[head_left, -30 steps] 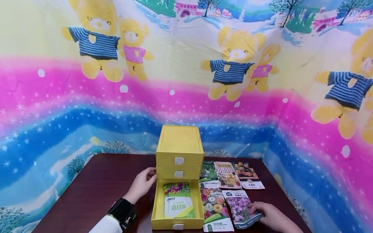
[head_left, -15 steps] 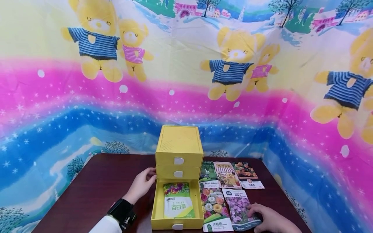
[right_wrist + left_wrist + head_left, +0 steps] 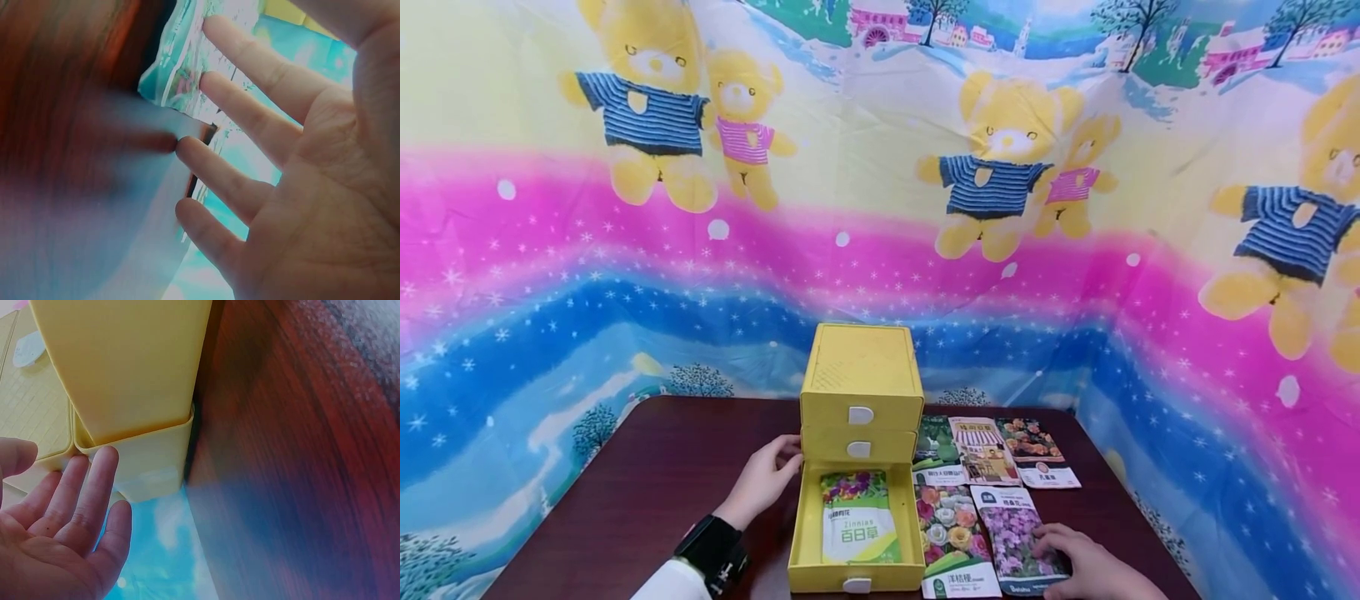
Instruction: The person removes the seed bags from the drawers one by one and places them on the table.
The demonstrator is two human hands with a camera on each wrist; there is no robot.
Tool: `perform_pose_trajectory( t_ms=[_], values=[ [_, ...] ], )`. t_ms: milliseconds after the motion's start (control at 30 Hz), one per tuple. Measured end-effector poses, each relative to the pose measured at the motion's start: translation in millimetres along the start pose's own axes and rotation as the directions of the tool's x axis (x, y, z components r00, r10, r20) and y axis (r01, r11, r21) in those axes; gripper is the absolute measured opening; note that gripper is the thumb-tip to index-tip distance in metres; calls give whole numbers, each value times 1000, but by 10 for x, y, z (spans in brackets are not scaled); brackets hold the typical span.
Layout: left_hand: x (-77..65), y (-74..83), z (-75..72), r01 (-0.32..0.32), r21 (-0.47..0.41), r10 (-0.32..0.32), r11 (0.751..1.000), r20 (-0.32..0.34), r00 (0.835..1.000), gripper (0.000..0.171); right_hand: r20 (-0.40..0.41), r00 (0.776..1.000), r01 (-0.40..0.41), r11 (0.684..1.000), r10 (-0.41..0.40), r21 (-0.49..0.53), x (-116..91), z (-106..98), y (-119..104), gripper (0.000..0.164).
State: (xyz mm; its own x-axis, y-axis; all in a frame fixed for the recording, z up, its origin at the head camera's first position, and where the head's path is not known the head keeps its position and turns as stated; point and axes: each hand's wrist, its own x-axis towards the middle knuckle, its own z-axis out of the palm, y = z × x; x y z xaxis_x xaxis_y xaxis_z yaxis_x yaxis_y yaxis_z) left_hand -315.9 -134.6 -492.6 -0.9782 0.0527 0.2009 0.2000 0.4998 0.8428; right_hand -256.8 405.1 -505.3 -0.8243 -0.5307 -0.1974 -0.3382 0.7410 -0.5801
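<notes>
A yellow drawer cabinet (image 3: 868, 358) stands on the table with its bottom drawer (image 3: 797, 550) pulled out. In that drawer lies a green-and-white zinnia seed packet (image 3: 859, 521). My left hand (image 3: 760, 479) is at the cabinet's left side, and in the left wrist view its extended fingertips (image 3: 107, 456) rest against the yellow wall. My right hand (image 3: 1086, 562) lies over the lower right of a purple-flowered seed packet (image 3: 1015, 533). In the right wrist view its fingers are spread, with the upper fingertips (image 3: 215, 26) touching the packet's edge.
A rose-patterned seed packet (image 3: 955, 533) lies between the drawer and the purple packet. Behind them are a green packet (image 3: 937, 446), a shop-picture packet (image 3: 985, 450) and an orange-flowered packet (image 3: 1037, 450). A bear-print cloth (image 3: 850, 183) hangs behind the dark table (image 3: 625, 492).
The purple-flowered packet has gone from slightly raised and bent to lying flat beside the rose packet. My right fingers have loosened from its lower corner. The left hand stays put.
</notes>
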Motion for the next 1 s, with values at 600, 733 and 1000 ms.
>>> perform_pose_trajectory(
  t_ms=[600, 733, 1000],
  values=[
    [-44, 40, -42, -21, 48, 21, 999, 1, 1000, 32, -295, 945, 73, 972, -138, -221, 185, -53, -513, 16],
    [-75, 54, -55, -31, 49, 31, 998, 6, 1000, 33, -355, 914, 110, 961, -198, -254, 310, -42, -770, 11],
    [-119, 60, -44, -33, 56, 32, 998, 6, 999, 34, -324, 898, 205, 934, -298, -292, 605, 104, -1283, 15]
  ],
)
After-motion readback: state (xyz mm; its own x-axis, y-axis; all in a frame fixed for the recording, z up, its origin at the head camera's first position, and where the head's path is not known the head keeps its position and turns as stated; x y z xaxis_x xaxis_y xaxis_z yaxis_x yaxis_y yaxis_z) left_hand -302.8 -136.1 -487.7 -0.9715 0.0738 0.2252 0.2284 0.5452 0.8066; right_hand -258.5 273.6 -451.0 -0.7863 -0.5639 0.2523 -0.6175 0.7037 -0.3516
